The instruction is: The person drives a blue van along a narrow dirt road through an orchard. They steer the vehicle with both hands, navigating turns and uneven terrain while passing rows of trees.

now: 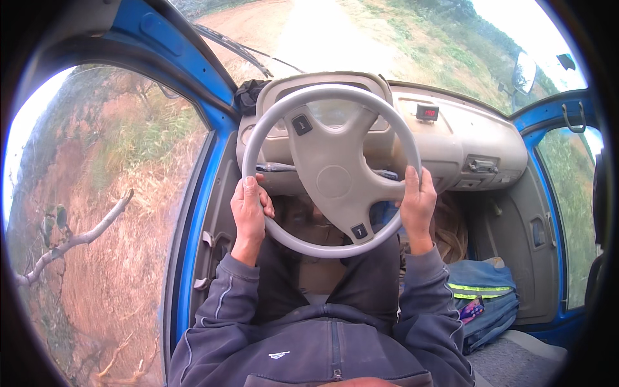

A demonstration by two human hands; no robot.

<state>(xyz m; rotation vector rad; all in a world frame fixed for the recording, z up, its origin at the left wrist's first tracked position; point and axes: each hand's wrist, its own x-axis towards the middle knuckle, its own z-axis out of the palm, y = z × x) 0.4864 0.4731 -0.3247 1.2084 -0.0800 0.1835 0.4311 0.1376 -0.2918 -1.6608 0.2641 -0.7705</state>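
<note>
Grips the grey steering wheel [332,182] at the centre of the frame with both hands. Wraps the left hand [250,211] around the left side of the rim [332,92], with the thumb upright and the fingers curled closed toward the inner edge. Clasps the right side of the rim with the right hand [419,206], at nearly the same height, with the fingers also closed around it, though partly hidden there.

Sits at the lower centre in dark trousers [364,284] and a dark zipped jacket [277,332], with both forearms angled up from the lower edge to the wheel. Faces a beige dashboard [464,138] stretching toward the right of the frame, with a small black display [427,112] glowing red on top of it. Has a blue cloth item [493,311] with a yellow-green stripe at the lower right, and a phone-like slab [472,310] with a colourful face resting against it.

Looks out past a wiper [232,46] at upper left onto a bright, pale track [322,32]. Has a bare branch [87,238] outside the window, at the left of the frame.
</note>
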